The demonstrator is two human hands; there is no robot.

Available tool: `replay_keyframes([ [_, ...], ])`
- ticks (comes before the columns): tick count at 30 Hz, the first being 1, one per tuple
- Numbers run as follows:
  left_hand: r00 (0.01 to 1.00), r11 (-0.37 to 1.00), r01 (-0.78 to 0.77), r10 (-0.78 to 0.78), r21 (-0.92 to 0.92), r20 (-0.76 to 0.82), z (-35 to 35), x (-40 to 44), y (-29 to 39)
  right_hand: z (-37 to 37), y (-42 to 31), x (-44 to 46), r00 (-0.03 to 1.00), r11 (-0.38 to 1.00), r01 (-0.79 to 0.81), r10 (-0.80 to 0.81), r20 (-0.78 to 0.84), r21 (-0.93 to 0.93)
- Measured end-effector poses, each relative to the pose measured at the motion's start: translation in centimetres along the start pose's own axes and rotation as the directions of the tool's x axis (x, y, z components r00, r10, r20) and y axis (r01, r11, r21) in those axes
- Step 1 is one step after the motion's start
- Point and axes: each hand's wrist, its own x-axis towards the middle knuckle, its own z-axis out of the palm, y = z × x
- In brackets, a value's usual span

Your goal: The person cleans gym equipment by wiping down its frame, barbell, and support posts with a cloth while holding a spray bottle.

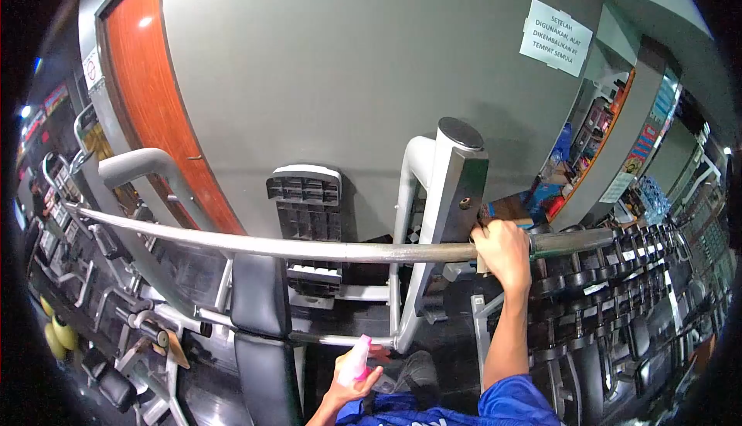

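Observation:
A long metal barbell (348, 251) runs across the view, resting at the upright post (456, 194) of a bench rack. My right hand (504, 252) is closed around the bar near its right end, just right of the post. A small pale edge shows below those fingers; I cannot tell what it is. Low in front of my body, my left hand (344, 383) grips a small bottle with a pink top (356, 358), tilted upward. Beneath the bar stands the black padded bench (260, 295).
Racks of dumbbells (603, 271) fill the right side. A black step platform (308, 210) leans on the grey wall, which bears a paper sign (556, 36). At left are a reddish wooden door (147, 78) and weight machines (147, 318).

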Motion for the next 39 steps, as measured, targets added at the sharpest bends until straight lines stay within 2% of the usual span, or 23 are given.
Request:
replay_keyframes([
  [2,0.999,0.999,0.032,-0.033,-0.025,-0.005,-0.3,-0.9,-0.9,1.3,0.6,-1.5,0.95,0.971,0.187,-0.14,-0.281,0.148],
  [3,0.999,0.998,0.047,-0.047,-0.038,-0.007,-0.4,-1.1,-1.2,2.2,1.2,-2.1,0.888,0.936,0.29,-0.186,-0.421,0.198],
  [4,0.998,0.996,0.068,-0.069,-0.056,-0.016,-0.5,-1.0,-1.2,3.2,1.8,-2.2,0.804,0.915,0.375,-0.24,-0.545,0.151],
  [7,0.995,0.994,0.094,-0.095,-0.062,-0.018,-1.0,-0.8,-0.9,3.3,2.6,-2.4,0.787,0.794,0.379,-0.007,-0.617,0.476],
  [9,0.998,0.998,0.057,-0.057,-0.014,0.002,-1.4,-0.2,-0.7,3.0,2.9,-3.4,0.797,0.652,0.265,0.266,-0.542,0.711],
  [11,0.999,0.999,0.012,-0.013,0.031,0.031,-1.7,0.4,-0.9,0.6,0.2,-3.8,0.76,0.671,0.518,-0.077,-0.645,0.53],
  [13,0.998,0.999,0.006,-0.008,0.038,0.057,-1.9,0.9,-0.7,-0.3,-2.6,-3.7,0.77,0.708,0.614,-0.442,-0.461,0.347],
  [15,0.997,1.0,0.025,-0.026,0.007,0.068,-1.6,1.7,0.0,0.2,-4.1,-4.3,0.841,0.766,0.541,-0.489,-0.232,0.348],
  [16,0.998,0.999,0.027,-0.027,-0.016,0.057,-1.4,2.1,0.6,0.7,-4.0,-4.5,0.849,0.769,0.526,-0.455,-0.267,0.363],
  [19,0.996,1.0,-0.016,0.017,-0.002,0.088,-1.3,2.5,0.6,0.9,-2.0,-4.7,0.811,0.677,0.584,-0.507,-0.292,0.448],
  [20,0.997,1.0,-0.012,0.013,-0.012,0.081,-1.3,2.4,0.6,0.6,-1.9,-4.8,0.808,0.628,0.587,-0.495,-0.319,0.511],
  [23,0.996,0.999,-0.007,0.01,-0.04,0.09,-1.2,2.4,0.5,0.2,-0.4,-4.4,0.922,0.694,0.377,-0.34,-0.182,0.613],
  [25,0.993,0.999,0.013,-0.008,-0.038,0.117,-1.4,2.3,0.5,3.4,2.8,-3.7,0.945,0.54,0.232,0.073,-0.319,0.809],
  [26,0.992,1.0,0.012,-0.008,-0.028,0.125,-1.6,2.0,-0.1,4.8,3.3,-3.3,0.834,0.42,0.3,0.32,-0.449,0.857],
  [27,0.991,1.0,0.015,-0.012,-0.02,0.13,-1.6,1.7,-0.5,3.3,3.6,-3.7,0.88,0.359,0.351,0.189,-0.435,0.865],
  [29,0.99,0.987,0.111,-0.099,-0.119,0.105,-1.4,1.4,-0.9,0.9,1.5,-4.1,0.89,0.567,0.415,-0.09,-0.448,0.711],
  [30,0.988,0.987,0.11,-0.096,-0.117,0.118,-1.4,1.5,-1.2,0.9,0.4,-4.1,0.873,0.603,0.479,-0.25,-0.419,0.639],
  [31,0.987,0.988,0.106,-0.091,-0.113,0.132,-1.3,1.7,-1.4,1.4,-0.2,-4.6,0.869,0.655,0.493,-0.395,-0.297,0.573],
  [33,0.983,0.988,0.105,-0.087,-0.11,0.159,-1.1,2.1,-1.2,1.8,-1.4,-5.5,0.831,0.715,0.541,-0.371,-0.415,0.443],
  [35,0.982,0.992,0.072,-0.053,-0.103,0.18,-0.7,2.6,-0.9,1.7,-0.6,-5.4,0.878,0.648,0.475,-0.305,-0.368,0.596],
  [36,0.982,0.995,0.037,-0.019,-0.094,0.19,-0.6,2.9,-0.7,2.4,0.2,-5.1,0.927,0.626,0.371,-0.209,-0.311,0.686],
  [37,0.98,0.997,0.0,0.017,-0.084,0.199,-0.6,3.3,-0.6,2.8,0.7,-5.0,0.973,0.571,0.227,-0.101,-0.208,0.789],
  [39,0.974,0.997,-0.053,0.062,-0.049,0.22,-0.6,3.9,-0.1,6.1,1.8,-5.0,0.936,0.065,0.083,0.337,-0.1,0.994],
])
